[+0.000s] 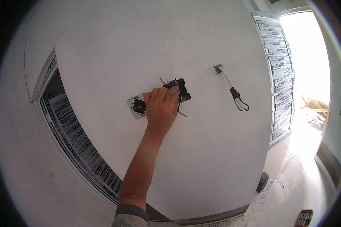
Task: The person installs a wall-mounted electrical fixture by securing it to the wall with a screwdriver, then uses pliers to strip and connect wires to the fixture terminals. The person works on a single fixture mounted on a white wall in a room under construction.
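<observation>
My left hand (162, 108) is at the wall, its back toward me and its fingers bent over a black electrical box (185, 93). Its fingertips are closed around wires at the box; the thumb is hidden. A red wire (162, 80) with a bare end sticks out above the knuckles, and a black wire (181, 109) hangs below on the right. Left of the fingers is a light metal mounting frame with a black centre, a socket or switch insert (134, 107); my hand covers its right edge. My right hand is out of view.
A white cable (226, 77) with black tape and loose blue and black ends hangs from a wall hole to the right. A film-covered door frame (74, 130) lies left; a film-covered door (278, 72) stands by a bright doorway. A dark box (263, 181) and blue cord are on the floor.
</observation>
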{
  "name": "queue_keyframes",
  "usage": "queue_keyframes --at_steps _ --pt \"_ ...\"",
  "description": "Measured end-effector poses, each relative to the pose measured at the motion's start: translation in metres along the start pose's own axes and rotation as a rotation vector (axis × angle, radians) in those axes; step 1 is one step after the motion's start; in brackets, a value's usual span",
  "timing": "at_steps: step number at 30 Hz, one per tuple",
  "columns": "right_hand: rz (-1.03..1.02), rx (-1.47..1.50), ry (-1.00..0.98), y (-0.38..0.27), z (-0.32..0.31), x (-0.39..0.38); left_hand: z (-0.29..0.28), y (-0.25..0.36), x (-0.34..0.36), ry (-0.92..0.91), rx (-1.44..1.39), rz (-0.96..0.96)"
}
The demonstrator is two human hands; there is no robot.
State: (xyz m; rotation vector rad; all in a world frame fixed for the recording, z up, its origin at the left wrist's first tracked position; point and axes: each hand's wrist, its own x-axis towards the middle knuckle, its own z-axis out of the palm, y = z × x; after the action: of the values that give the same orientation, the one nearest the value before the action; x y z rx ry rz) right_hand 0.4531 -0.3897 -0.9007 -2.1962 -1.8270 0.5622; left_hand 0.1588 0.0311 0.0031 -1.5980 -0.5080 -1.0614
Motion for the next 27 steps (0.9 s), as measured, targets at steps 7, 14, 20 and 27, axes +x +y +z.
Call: queue_keyframes --at_steps 7,14,20,27 --pt "-0.062 0.008 -0.050 0.018 0.012 -0.004 -0.011 -0.011 0.015 -0.036 0.102 0.082" --pt "0.249 0.411 -0.151 -0.036 -0.081 0.047 0.010 -0.002 0.009 0.117 -0.163 -0.077" --pt "-0.205 0.898 0.288 -0.227 -0.333 0.132 0.017 -0.006 -0.002 0.235 -0.223 -0.158" --pt "-0.645 0.867 0.816 -0.404 -0.588 0.176 0.022 -0.002 0.000 0.235 -0.245 -0.201"
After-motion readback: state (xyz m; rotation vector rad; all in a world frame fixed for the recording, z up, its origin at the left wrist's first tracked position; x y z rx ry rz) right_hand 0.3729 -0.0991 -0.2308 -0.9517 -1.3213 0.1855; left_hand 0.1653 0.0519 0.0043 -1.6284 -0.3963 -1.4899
